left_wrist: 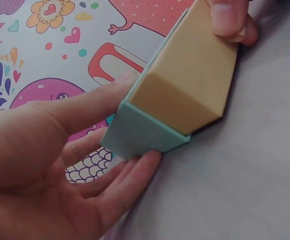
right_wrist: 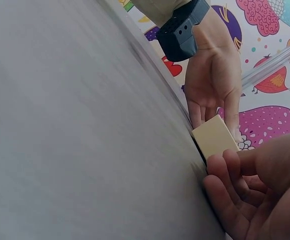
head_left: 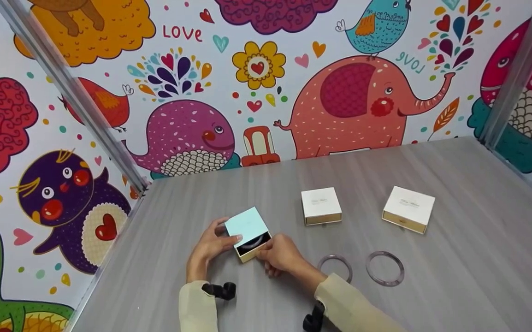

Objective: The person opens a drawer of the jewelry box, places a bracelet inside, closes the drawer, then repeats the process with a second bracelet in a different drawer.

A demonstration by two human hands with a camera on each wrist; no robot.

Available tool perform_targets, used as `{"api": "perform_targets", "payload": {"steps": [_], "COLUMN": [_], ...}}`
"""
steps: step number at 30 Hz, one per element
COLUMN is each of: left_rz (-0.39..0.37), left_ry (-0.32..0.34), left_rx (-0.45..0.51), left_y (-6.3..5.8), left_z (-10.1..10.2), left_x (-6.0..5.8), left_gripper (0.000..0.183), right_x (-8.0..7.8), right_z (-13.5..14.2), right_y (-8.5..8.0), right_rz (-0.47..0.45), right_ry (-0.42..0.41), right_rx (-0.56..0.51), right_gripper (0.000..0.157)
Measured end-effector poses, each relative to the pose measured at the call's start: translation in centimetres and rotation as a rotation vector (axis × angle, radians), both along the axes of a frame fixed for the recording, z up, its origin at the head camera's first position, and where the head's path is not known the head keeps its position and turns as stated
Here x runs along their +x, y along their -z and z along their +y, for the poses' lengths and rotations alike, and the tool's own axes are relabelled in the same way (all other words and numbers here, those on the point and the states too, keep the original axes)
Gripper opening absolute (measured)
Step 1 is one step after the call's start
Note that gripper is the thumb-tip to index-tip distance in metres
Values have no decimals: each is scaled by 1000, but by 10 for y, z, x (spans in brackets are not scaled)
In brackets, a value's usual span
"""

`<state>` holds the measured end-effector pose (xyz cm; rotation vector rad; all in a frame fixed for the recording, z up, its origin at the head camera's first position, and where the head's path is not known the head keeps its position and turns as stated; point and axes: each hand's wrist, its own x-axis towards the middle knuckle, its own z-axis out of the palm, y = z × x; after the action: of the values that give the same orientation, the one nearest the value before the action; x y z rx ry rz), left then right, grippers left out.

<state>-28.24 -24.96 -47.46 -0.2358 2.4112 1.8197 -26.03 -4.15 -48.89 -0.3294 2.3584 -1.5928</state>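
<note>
A small mint-green box (head_left: 247, 225) sits on the table, its cream drawer (left_wrist: 189, 70) slid partly out of the mint sleeve. Inside the drawer's black interior lies part of a dark, shiny ring-shaped bangle (head_left: 255, 242); the rest is hidden under the sleeve. My left hand (head_left: 211, 244) grips the sleeve from the left, thumb on top and fingers along its side. At the drawer's right front corner, my right hand (head_left: 282, 254) pinches the drawer between thumb and fingers. Two purplish-grey bangles (head_left: 386, 268) lie flat to the right, one partly behind my right forearm.
Two closed white boxes with gold sides stand farther back, one in the middle (head_left: 320, 203) and one at right (head_left: 409, 206). A patterned wall (head_left: 266, 106) rises behind the grey table (head_left: 178, 207), with metal posts at its left and right corners.
</note>
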Motion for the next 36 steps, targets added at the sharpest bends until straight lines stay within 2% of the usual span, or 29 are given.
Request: {"api": "perform_targets", "payload": {"steps": [9,19,28,36], "left_rz": [2,-5,-16,-12], "left_ry": [0,1,4,-4], "left_rx": [33,17,18,30], "left_y": [1,2,4,4], "left_z": [0,-1,0,0], "left_x": [-2,0,-2,-3], "left_gripper": [79,80,82,81], "right_x": [-1,-1,-3,-2], "right_z": [-3,-5,-4,-5], "right_y": [-5,-8,-10,-9], "right_rz": [9,15,-55,-55], "right_ry": [21,35,51,56], "right_rx": [58,93,83,55], "right_gripper": [21,23,21,20]}}
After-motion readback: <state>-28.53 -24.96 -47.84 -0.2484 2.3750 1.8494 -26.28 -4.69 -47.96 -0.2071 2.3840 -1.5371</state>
